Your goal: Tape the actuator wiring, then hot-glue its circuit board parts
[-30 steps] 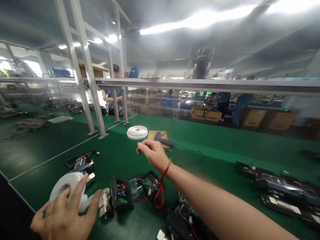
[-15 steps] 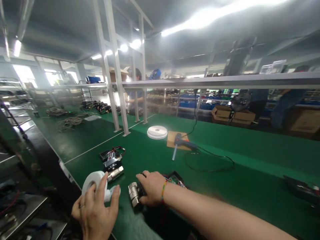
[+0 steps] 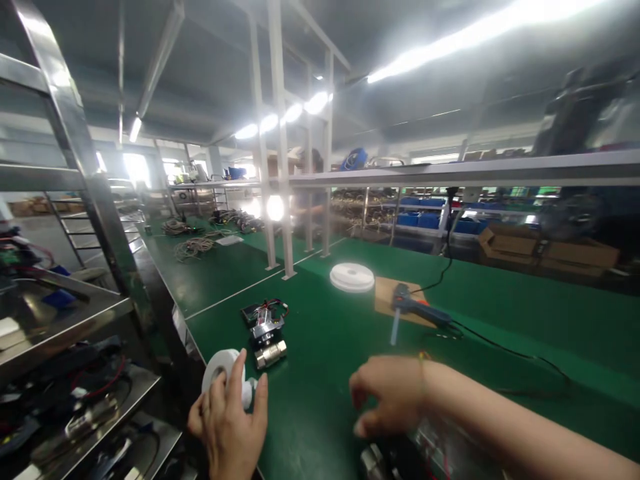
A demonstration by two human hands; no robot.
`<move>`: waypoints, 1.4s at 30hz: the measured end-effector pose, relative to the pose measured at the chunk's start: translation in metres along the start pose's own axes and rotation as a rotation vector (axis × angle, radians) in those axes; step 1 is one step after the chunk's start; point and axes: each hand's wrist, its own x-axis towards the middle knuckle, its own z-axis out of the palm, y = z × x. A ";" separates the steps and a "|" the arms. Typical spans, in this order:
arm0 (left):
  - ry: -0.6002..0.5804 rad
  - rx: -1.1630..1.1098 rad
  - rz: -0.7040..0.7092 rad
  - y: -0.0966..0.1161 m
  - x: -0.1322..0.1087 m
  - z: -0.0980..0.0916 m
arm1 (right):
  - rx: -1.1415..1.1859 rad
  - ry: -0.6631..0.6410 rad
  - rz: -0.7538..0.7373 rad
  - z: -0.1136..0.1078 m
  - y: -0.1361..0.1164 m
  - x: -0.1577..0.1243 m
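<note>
My left hand (image 3: pixel 227 420) is at the near edge of the green bench (image 3: pixel 325 347). Its fingers and thumb cup a white tape roll (image 3: pixel 219 369) that stands on edge. My right hand (image 3: pixel 393 393) is blurred by motion, with its fingers curled downward just above a dark device with a metal valve body (image 3: pixel 373 461) at the bottom of the view. I cannot tell whether it grips that device. A small circuit assembly with red wires (image 3: pixel 265 319) and a metal valve (image 3: pixel 271 354) lie right of the roll.
Farther back lie a flat white reel (image 3: pixel 352 277) and a cardboard piece (image 3: pixel 384 298) under a blue glue gun (image 3: pixel 417 308) with a black cable. White posts (image 3: pixel 281 167) stand on the bench. Steel shelves (image 3: pixel 75 313) with parts are at the left. Cardboard boxes (image 3: pixel 545 250) are behind.
My view has swung left. My right hand dropped from mid-air onto the dark valve device, then drew back toward me. My left hand stayed on the tape roll.
</note>
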 end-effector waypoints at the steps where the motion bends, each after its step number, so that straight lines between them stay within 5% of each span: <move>1: -0.003 0.014 -0.023 0.001 0.001 0.004 | 0.036 0.071 -0.029 -0.009 -0.001 0.012; 6: -0.032 0.058 -0.100 0.007 0.008 0.029 | 0.051 0.349 -0.059 -0.030 -0.012 0.107; 10: -0.063 0.084 -0.124 0.008 0.015 0.051 | -0.031 0.353 -0.103 -0.017 -0.020 0.177; 13: -0.066 0.084 -0.134 0.007 0.016 0.060 | -0.119 0.341 -0.094 -0.009 -0.023 0.198; 17: -0.087 0.052 -0.136 0.008 0.012 0.057 | -0.180 0.345 -0.051 -0.005 -0.021 0.186; 25: -0.078 -0.026 -0.083 0.009 -0.002 0.036 | -0.078 0.240 -0.049 0.016 -0.036 0.107; 29: -0.101 -0.106 -0.056 0.014 -0.016 0.025 | -0.005 0.103 -0.172 -0.016 -0.019 0.082; 34: -0.131 -0.163 -0.019 0.025 -0.028 0.017 | -0.072 0.279 -0.051 -0.054 0.043 0.086; 39: -0.040 -0.139 0.045 0.042 -0.032 0.015 | -0.089 0.021 -0.193 -0.010 0.080 0.102; 42: -0.025 -0.121 0.097 0.048 -0.030 0.019 | -0.075 -0.020 -0.228 0.018 0.089 0.103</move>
